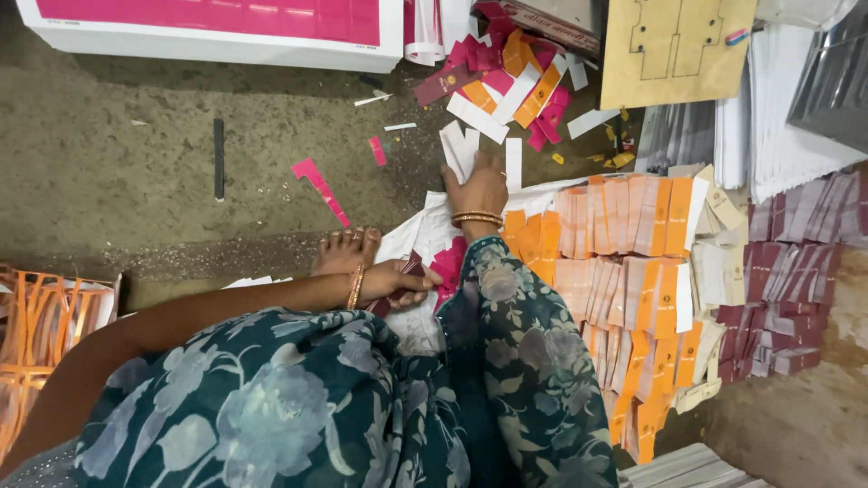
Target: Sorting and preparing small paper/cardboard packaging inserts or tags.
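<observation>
My left hand (395,282), with a bangle at the wrist, is closed on a small stack of dark maroon cards (412,266) just in front of my bare foot (346,250). My right hand (479,187), wearing gold bangles, reaches forward and grips a few white paper strips (458,147) lying on the concrete floor. Between the two hands a white sheet (421,231) holds some pink cards (449,265). My floral-print clothing covers the lower part of the view.
Rows of orange and pale pink folded cards (624,221) lie to the right, with maroon cards (787,276) beyond. A heap of pink, orange and white scraps (517,74), a cardboard template (674,50), a pink-and-white box (217,27), a black strip (218,158) and orange strips (36,321) surround me.
</observation>
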